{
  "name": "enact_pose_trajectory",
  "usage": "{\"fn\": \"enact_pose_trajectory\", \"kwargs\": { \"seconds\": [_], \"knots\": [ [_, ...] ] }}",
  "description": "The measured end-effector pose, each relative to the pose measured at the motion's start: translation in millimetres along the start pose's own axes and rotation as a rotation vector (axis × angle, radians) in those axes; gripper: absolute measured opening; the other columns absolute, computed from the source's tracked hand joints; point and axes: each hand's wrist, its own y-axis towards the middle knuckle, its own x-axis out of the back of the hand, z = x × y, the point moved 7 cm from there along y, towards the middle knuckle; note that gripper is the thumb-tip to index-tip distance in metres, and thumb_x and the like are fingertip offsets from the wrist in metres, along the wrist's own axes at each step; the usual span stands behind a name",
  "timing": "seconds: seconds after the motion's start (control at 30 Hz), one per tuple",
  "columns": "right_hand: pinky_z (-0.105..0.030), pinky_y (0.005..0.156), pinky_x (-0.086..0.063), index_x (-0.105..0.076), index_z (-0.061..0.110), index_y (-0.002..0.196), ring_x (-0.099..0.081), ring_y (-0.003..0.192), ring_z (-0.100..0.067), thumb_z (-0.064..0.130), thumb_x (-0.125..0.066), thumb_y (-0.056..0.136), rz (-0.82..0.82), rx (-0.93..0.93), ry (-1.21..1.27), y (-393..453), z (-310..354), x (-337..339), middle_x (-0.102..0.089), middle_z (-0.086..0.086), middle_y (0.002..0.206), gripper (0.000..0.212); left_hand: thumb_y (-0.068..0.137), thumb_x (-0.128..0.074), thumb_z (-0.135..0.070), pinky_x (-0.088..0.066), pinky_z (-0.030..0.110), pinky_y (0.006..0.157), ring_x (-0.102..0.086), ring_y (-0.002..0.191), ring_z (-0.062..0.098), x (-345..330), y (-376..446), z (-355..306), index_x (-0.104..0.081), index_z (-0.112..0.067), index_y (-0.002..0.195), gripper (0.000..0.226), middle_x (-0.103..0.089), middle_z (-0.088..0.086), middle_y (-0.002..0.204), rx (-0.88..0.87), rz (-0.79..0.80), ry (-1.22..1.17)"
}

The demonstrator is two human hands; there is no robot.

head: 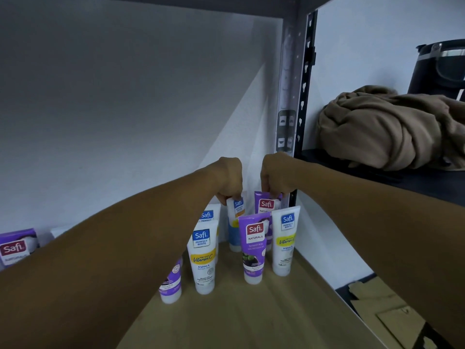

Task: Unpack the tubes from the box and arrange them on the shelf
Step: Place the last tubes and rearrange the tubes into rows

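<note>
Both arms reach to the far right corner of the wooden shelf (251, 323), where Safi tubes stand cap-down in a cluster. The left hand (227, 181) has its fingers curled round the top of a white-and-blue tube (235, 222) in the far row, and the right hand (275, 176) pinches the crimped top of a purple tube (264, 204) just beside it, against the metal post (286, 84). Nearer stand a purple Naturals tube (253, 250), a white Vitamin C tube (284, 243) at its right and another white Vitamin C tube (203, 258) at its left. A purple carton (16, 248) sits far left. Right of the post, a brown cloth (387, 127) lies on a dark shelf, and flattened cardboard (387, 313) lies low on the right.
</note>
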Motion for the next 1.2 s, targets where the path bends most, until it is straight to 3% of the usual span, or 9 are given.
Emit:
{"fn": "enact_pose_trajectory", "kwargs": {
  "seconds": [0.07,0.13,0.37,0.5,0.6,0.73,0.9,1.07,1.2],
  "knots": [
    [-0.030,0.089,-0.056,-0.075,0.011,0.106,-0.070,0.090,-0.015,0.015,-0.071,0.086,-0.011,0.014,0.015,-1.2,-0.9,0.6,-0.073,-0.003,0.101,0.021,0.092,-0.068,-0.020,-0.057,0.028,0.091,-0.069,0.103,0.024,-2.2,1.2,1.3,-0.067,-0.005,0.122,0.033,-0.070,0.007,0.118,-0.045,0.011,0.006],
    [-0.027,0.091,-0.055,-0.075,0.012,0.107,-0.069,0.092,-0.014,0.013,-0.068,0.088,-0.033,0.049,0.002,-0.5,-0.8,-0.8,-0.073,-0.002,0.102,0.019,0.091,-0.069,-0.017,-0.056,0.033,0.094,-0.068,0.105,0.025,-2.8,0.9,1.2,-0.068,-0.004,0.121,0.033,-0.069,0.008,0.121,-0.100,0.015,-0.036],
    [-0.032,0.097,-0.052,-0.077,0.016,0.100,-0.067,0.093,-0.012,0.012,-0.071,0.086,-0.098,0.070,0.097,10.9,-8.0,-7.8,-0.073,0.001,0.102,0.016,0.086,-0.074,-0.015,-0.061,0.032,0.083,-0.070,0.094,0.022,-4.7,4.6,7.1,-0.072,-0.007,0.113,0.028,-0.072,0.007,0.114,-0.191,-0.033,-0.049],
    [-0.027,0.090,-0.055,-0.077,0.013,0.100,-0.065,0.083,-0.008,0.008,-0.069,0.087,-0.114,0.079,0.167,6.6,-7.3,-5.3,-0.073,0.000,0.100,0.016,0.081,-0.079,-0.012,-0.061,0.028,0.077,-0.070,0.086,0.019,-5.2,3.4,8.0,-0.074,-0.007,0.111,0.031,-0.074,0.007,0.108,-0.212,-0.075,-0.006],
    [-0.032,0.087,-0.058,-0.077,0.013,0.092,-0.069,0.083,-0.013,0.005,-0.071,0.084,-0.153,0.043,0.200,3.4,-8.9,3.4,-0.073,-0.002,0.094,0.013,0.081,-0.080,-0.013,-0.058,0.028,0.079,-0.069,0.089,0.019,3.0,0.7,4.7,-0.074,-0.007,0.111,0.032,-0.073,0.007,0.110,-0.223,-0.154,0.007],
    [-0.030,0.083,-0.059,-0.076,0.014,0.083,-0.069,0.081,-0.014,0.003,-0.072,0.082,-0.232,0.014,0.217,-7.2,-11.4,34.2,-0.073,-0.001,0.088,0.011,0.080,-0.081,-0.015,-0.053,0.025,0.079,-0.065,0.086,0.014,32.6,-11.8,0.0,-0.074,-0.007,0.112,0.034,-0.073,0.007,0.113,-0.240,-0.249,0.006],
    [-0.031,0.086,-0.056,-0.076,0.015,0.087,-0.065,0.082,-0.015,0.012,-0.069,0.086,-0.364,0.034,0.114,-30.3,-8.8,95.5,-0.071,-0.001,0.093,0.007,0.082,-0.079,-0.018,-0.051,0.024,0.079,-0.063,0.086,0.013,91.9,-45.8,-5.2,-0.074,-0.009,0.113,0.032,-0.071,0.006,0.117,-0.237,-0.399,-0.009],
    [-0.026,0.090,-0.050,-0.077,0.012,0.090,-0.065,0.090,-0.015,0.018,-0.069,0.087,-0.503,0.100,0.117,-78.2,7.3,162.2,-0.069,0.002,0.095,0.011,0.082,-0.079,-0.023,-0.048,0.024,0.077,-0.059,0.086,0.011,148.3,-97.0,-5.1,-0.074,-0.011,0.113,0.034,-0.071,0.005,0.118,-0.211,-0.455,0.028],
    [-0.022,0.082,-0.048,-0.077,0.012,0.088,-0.062,0.085,-0.013,0.015,-0.071,0.085,-0.532,0.122,0.186,-114.3,32.9,193.1,-0.072,-0.001,0.100,0.008,0.081,-0.080,-0.022,-0.046,0.023,0.073,-0.060,0.082,0.009,172.9,-150.4,3.4,-0.075,-0.013,0.110,0.030,-0.073,0.002,0.112,-0.185,-0.464,0.013]
  ]
}}
